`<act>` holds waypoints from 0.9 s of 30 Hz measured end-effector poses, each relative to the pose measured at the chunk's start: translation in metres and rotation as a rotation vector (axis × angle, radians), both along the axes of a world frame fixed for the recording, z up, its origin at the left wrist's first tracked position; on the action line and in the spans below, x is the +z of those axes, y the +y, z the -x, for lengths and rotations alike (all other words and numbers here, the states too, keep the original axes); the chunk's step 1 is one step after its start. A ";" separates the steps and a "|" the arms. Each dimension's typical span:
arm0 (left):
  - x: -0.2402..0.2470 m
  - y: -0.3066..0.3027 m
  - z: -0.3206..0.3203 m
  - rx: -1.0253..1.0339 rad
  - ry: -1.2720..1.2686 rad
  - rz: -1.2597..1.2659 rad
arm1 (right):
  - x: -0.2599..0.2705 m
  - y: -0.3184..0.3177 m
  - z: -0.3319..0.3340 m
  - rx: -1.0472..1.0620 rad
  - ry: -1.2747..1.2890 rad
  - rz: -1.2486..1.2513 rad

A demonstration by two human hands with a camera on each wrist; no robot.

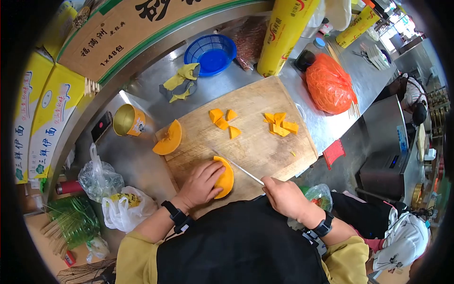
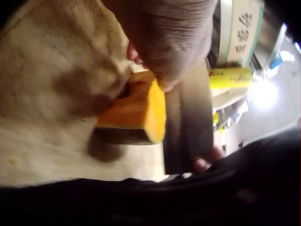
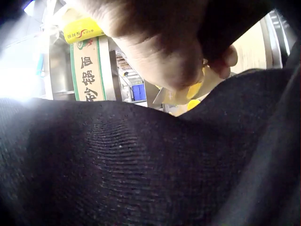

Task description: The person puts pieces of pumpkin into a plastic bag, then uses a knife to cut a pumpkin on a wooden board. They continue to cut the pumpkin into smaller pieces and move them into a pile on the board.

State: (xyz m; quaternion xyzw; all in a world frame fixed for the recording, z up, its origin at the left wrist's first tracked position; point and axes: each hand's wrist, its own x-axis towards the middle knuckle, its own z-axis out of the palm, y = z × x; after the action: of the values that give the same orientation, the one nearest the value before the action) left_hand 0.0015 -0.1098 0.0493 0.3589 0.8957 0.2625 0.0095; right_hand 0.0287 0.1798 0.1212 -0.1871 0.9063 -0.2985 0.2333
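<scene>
My left hand (image 1: 201,182) holds a thick piece of pumpkin (image 1: 226,179) near the front edge of the wooden cutting board (image 1: 257,106), fingertips over its top and thumb at its near side. The right hand (image 1: 286,199) grips a kitchen knife (image 1: 246,173) by the handle. In the left wrist view, the wide knife blade (image 2: 188,117) stands upright right beside the pumpkin's cut face (image 2: 157,113). A larger pumpkin wedge (image 1: 169,138) lies at the board's left edge. Cut pumpkin chunks form two groups, one at the middle (image 1: 221,123) and one farther right (image 1: 280,127).
Behind the board are a blue basket (image 1: 213,53), a yellow-grey cloth (image 1: 181,83) and a tall yellow roll (image 1: 287,35). A red bag (image 1: 330,84) sits to the right. An open can (image 1: 127,120) and plastic bags (image 1: 127,208) lie left. Another person (image 1: 402,236) is at right.
</scene>
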 end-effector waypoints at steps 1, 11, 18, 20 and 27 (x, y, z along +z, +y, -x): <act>-0.002 0.001 0.000 -0.017 -0.003 0.013 | 0.001 -0.001 0.001 0.023 0.020 -0.008; -0.054 -0.013 0.001 -0.043 0.016 -0.066 | 0.005 -0.009 0.012 0.156 0.121 -0.090; -0.069 -0.017 -0.005 -0.050 -0.101 -0.074 | 0.006 -0.011 0.027 0.197 0.150 -0.079; -0.072 -0.017 -0.009 -0.045 -0.072 -0.056 | 0.006 -0.011 0.031 0.210 0.158 -0.095; -0.061 -0.016 -0.004 -0.043 -0.028 -0.028 | 0.008 -0.013 0.039 0.236 0.158 -0.114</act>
State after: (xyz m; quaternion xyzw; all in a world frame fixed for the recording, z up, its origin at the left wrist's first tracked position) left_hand 0.0058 -0.1261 -0.0113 0.3743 0.8838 0.2797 0.0226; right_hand -0.0102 0.1669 0.1293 -0.3016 0.9090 -0.2015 0.2051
